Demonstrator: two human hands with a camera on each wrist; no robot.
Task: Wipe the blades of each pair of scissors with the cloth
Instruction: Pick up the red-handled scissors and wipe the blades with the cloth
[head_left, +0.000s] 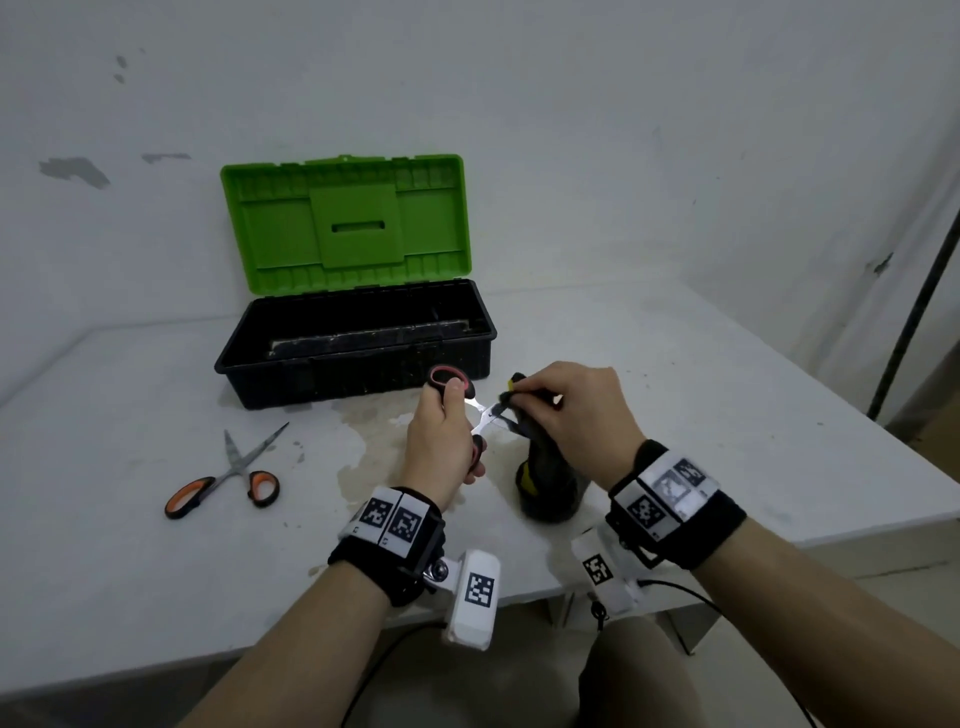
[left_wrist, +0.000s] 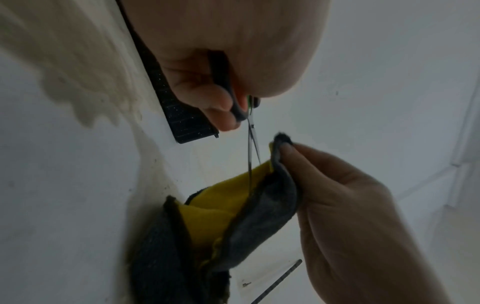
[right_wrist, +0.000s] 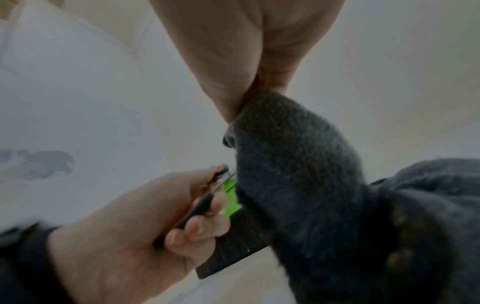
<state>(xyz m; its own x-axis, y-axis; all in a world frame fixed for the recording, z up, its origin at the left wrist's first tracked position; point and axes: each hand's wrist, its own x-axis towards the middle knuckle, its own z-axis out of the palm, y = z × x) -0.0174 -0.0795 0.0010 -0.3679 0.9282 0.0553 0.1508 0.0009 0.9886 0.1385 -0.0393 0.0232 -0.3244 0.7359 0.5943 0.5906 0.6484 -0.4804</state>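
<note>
My left hand (head_left: 441, 441) grips the red-and-black handles of a small pair of scissors (head_left: 480, 415), blades spread and pointing right. In the left wrist view the thin blades (left_wrist: 250, 152) run down into the cloth (left_wrist: 233, 216). My right hand (head_left: 566, 410) pinches that grey-and-yellow cloth (head_left: 545, 483) around a blade; the rest of the cloth hangs down to the table. Seen from the right wrist, the grey cloth (right_wrist: 311, 185) hides the blades, and the left hand (right_wrist: 145, 222) holds the handles. A second, orange-handled pair of scissors (head_left: 228, 478) lies open on the table at left.
An open toolbox (head_left: 358, 358) with a black tray and raised green lid (head_left: 348, 223) stands behind my hands against the wall. The white table (head_left: 130, 545) has a brownish stain under my hands. Its right edge drops off near a dark pole (head_left: 914, 312).
</note>
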